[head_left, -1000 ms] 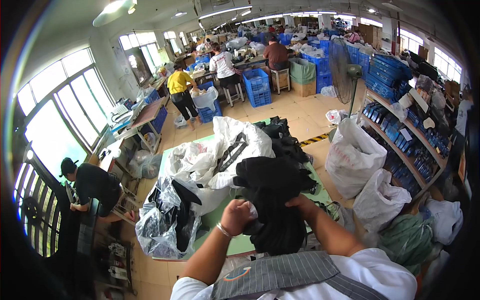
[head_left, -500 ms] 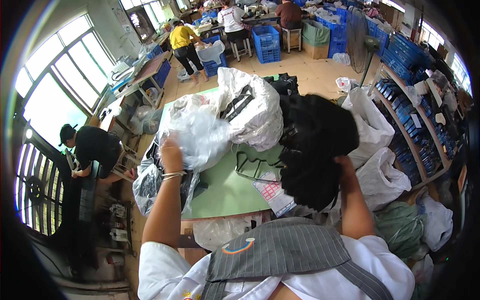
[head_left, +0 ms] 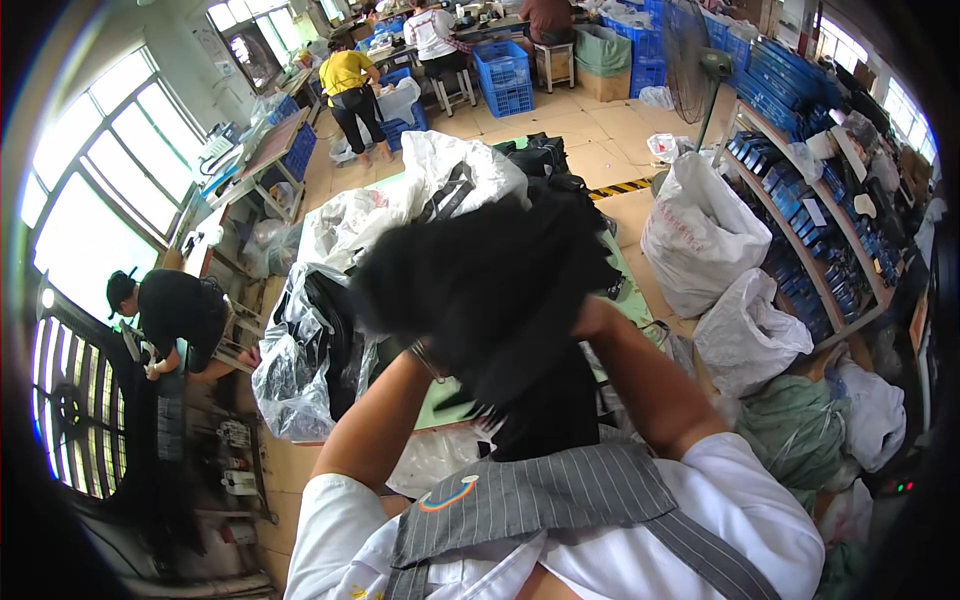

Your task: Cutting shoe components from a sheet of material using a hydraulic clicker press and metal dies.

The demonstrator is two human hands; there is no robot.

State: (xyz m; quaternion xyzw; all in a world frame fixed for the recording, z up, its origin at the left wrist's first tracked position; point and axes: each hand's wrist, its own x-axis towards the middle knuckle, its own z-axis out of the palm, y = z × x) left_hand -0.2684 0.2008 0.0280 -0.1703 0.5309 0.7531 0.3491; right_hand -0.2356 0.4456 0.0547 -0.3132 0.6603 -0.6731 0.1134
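Note:
A large bundle of black cloth-like pieces (head_left: 490, 290), blurred by motion, is held up in front of my chest, over the green-topped table (head_left: 440, 408). My right hand (head_left: 597, 318) grips the bundle's right side. On its left side, my left hand (head_left: 424, 358) reaches in under the black material, its fingers hidden. Behind the bundle, on the table, stands an open white woven sack (head_left: 470, 165) with dark items inside. Clear plastic bags (head_left: 290, 385) with black goods lie to the left of my left forearm. More black items (head_left: 540, 152) sit at the table's far edge.
White woven sacks (head_left: 700, 240) and a green sack (head_left: 790, 440) stand on the floor at right, by a rack (head_left: 810, 240) of blue items. A standing fan (head_left: 715, 66) is beyond. At left, a person in black (head_left: 180, 310) bends over work; others work near blue crates (head_left: 503, 75).
The black bundle has moved left and toward the middle. My left hand has left the clear plastic bag and come over to the bundle. The view has turned slightly.

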